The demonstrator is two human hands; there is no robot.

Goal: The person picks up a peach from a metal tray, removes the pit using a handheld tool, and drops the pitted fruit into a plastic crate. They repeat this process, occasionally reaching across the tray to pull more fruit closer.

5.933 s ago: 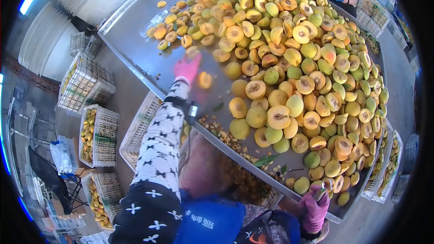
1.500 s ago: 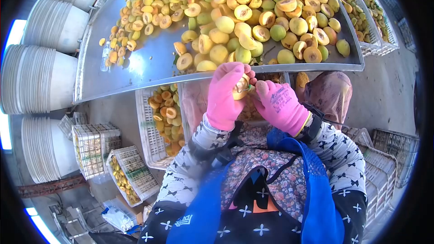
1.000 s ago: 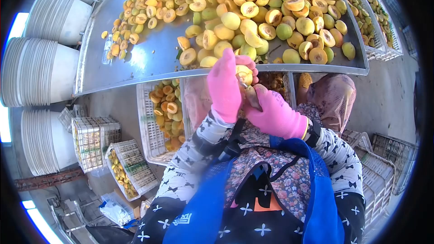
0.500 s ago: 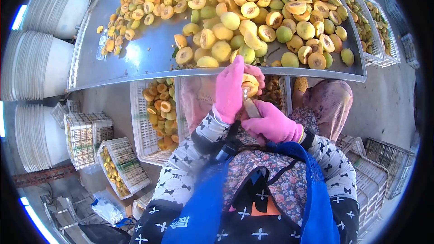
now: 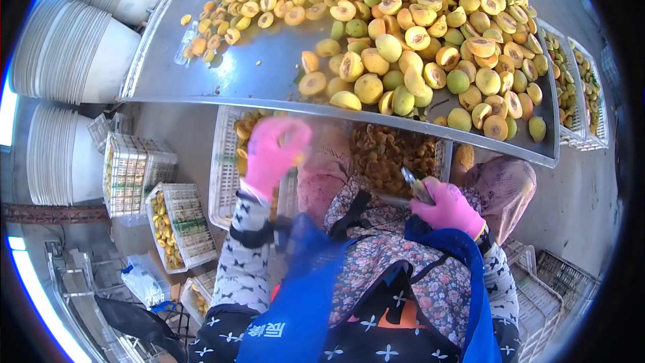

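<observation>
My left hand [image 5: 275, 151], in a pink glove and smeared by motion, is over a white crate [image 5: 224, 161] of yellow-orange fruit halves [image 5: 245, 131]. Its fingers look curled, but I cannot make out whether anything is in them. In my pink-gloved right hand [image 5: 449, 207] is a small metal-tipped hand tool [image 5: 421, 189], its shiny end pointing up and left. Beyond that tip, between the knees, a second crate holds a mass of brown fruit pits [image 5: 393, 154]. Whole and halved apricot-like fruits [image 5: 416, 37] are heaped on the metal table [image 5: 269, 81] in front.
The raised metal table edge [image 5: 336, 109] runs across in front of me. A clear bottle [image 5: 186, 44] lies at its left. Stacked white tubs [image 5: 64, 47] and fruit crates [image 5: 181, 225] stand left. More fruit crates [image 5: 571, 87] are at the far right; stacked crates [image 5: 537, 302] stand lower right.
My hands have separated from the fruit half they were working on. The left has swung left over the fruit crate; the right has moved right and lower with the tool. The view has shifted.
</observation>
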